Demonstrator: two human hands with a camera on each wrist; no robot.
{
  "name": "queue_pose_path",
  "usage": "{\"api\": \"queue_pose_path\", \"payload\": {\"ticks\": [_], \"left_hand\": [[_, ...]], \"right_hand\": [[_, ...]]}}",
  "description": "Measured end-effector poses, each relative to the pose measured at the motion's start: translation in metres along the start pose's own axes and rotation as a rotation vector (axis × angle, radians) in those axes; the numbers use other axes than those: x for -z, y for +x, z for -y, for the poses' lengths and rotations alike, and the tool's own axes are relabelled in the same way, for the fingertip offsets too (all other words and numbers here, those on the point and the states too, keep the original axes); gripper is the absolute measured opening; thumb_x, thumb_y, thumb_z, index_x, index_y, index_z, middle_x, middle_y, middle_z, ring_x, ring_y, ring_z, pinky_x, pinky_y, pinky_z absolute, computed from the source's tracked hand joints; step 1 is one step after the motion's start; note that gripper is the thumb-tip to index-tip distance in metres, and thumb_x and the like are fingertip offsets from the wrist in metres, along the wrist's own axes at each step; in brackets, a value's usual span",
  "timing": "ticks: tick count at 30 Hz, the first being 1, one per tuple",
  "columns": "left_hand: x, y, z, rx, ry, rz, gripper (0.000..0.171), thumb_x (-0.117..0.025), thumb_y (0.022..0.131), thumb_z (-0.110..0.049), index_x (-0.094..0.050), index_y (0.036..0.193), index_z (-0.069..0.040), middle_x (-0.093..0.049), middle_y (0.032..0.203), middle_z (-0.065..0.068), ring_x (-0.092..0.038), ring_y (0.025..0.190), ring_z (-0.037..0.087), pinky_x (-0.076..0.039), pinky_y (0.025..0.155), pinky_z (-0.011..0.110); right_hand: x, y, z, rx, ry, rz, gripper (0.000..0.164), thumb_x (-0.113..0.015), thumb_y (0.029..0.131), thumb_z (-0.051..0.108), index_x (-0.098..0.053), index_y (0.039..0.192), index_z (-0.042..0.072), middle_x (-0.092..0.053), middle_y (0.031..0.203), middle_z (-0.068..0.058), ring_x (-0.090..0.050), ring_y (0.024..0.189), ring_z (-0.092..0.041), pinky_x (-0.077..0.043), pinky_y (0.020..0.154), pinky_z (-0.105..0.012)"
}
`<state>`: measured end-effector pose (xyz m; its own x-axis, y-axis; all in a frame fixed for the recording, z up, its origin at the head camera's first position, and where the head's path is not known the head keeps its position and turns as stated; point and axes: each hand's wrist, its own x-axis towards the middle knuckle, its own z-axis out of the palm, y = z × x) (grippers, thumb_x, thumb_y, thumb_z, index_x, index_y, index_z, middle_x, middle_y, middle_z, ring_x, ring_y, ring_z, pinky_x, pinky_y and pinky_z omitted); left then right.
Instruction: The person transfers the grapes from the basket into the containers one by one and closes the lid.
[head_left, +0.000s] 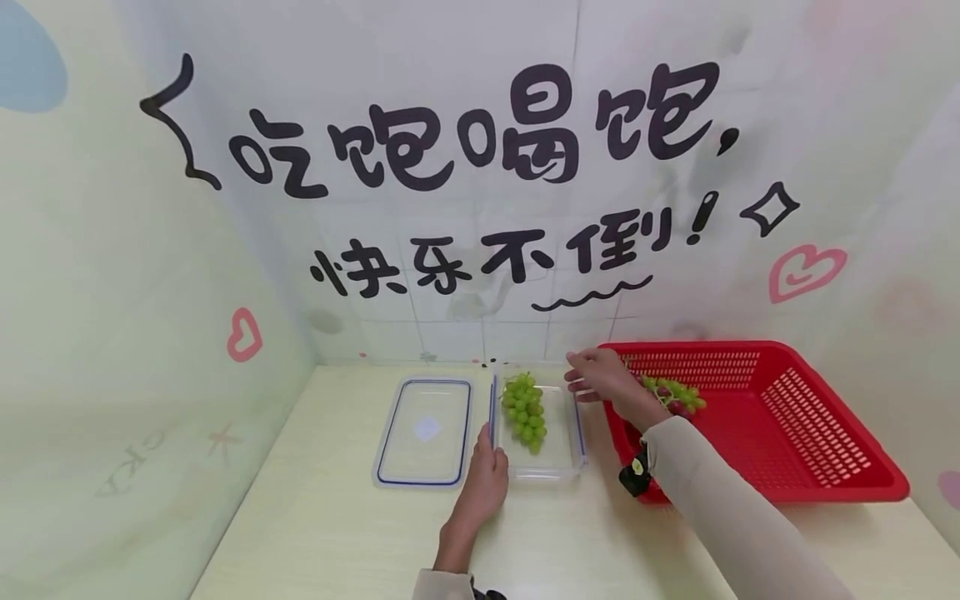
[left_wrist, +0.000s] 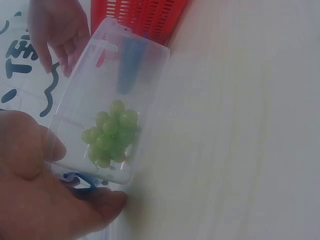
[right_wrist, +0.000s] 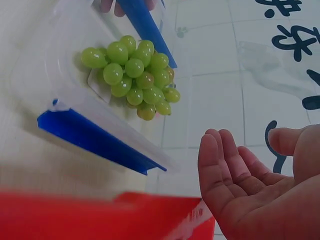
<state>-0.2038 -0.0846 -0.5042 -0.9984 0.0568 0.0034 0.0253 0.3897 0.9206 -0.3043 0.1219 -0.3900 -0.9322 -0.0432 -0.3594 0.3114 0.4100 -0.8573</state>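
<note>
A clear lidless container (head_left: 555, 473) with blue clips holds a bunch of green grapes (head_left: 523, 410). My left hand (head_left: 483, 479) holds the container's near left corner. In the left wrist view, its thumb and fingers (left_wrist: 107, 202) lie around that corner by a blue clip. My right hand (head_left: 603, 379) hovers between the container and the red basket (head_left: 817, 492), holding nothing. Its fingers are loosely extended in the right wrist view, apart from the grapes (right_wrist: 135, 75). More green and dark red grapes (head_left: 678, 396) lie in the basket, partly behind the right forearm.
A clear lid with a blue seal (head_left: 423, 433) lies flat on the pale table (head_left: 315, 517), left of the container. Behind the table stands a white wall covering (head_left: 450, 333) with black lettering. The basket's rim stands above the tabletop, close to the container's right side.
</note>
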Motion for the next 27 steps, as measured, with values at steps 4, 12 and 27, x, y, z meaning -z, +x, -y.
{"api": "queue_pose_path", "payload": {"ticks": [4, 12, 27], "left_hand": [[0.000, 0.001, 0.001, -0.006, 0.005, -0.007, 0.053, -0.029, 0.105, -0.006, -0.013, 0.152, 0.013, -0.026, 0.150, 0.041, -0.026, 0.142, 0.051, -0.024, 0.116, 0.062], [-0.001, 0.001, -0.001, -0.017, 0.013, -0.004, 0.054, -0.030, 0.104, -0.005, -0.013, 0.152, 0.013, -0.024, 0.151, 0.041, -0.024, 0.142, 0.052, -0.022, 0.116, 0.062], [-0.002, 0.002, -0.002, 0.006, 0.001, 0.005, 0.054, -0.029, 0.105, -0.006, -0.011, 0.153, 0.012, -0.022, 0.153, 0.040, -0.022, 0.143, 0.051, -0.021, 0.116, 0.062]], "right_hand": [[0.007, 0.001, -0.001, -0.008, 0.007, -0.025, 0.041, -0.052, 0.103, 0.033, -0.056, 0.130, 0.003, -0.064, 0.127, -0.021, -0.068, 0.106, -0.030, -0.059, 0.085, -0.034], [0.019, -0.003, -0.005, -0.005, 0.011, -0.044, 0.042, -0.056, 0.101, 0.034, -0.055, 0.129, 0.004, -0.063, 0.129, -0.021, -0.068, 0.104, -0.028, -0.057, 0.091, -0.036], [0.044, 0.002, -0.016, -0.008, -0.014, -0.080, 0.041, -0.056, 0.101, 0.029, -0.058, 0.131, 0.002, -0.062, 0.127, -0.019, -0.063, 0.104, -0.028, -0.055, 0.094, -0.038]]}}
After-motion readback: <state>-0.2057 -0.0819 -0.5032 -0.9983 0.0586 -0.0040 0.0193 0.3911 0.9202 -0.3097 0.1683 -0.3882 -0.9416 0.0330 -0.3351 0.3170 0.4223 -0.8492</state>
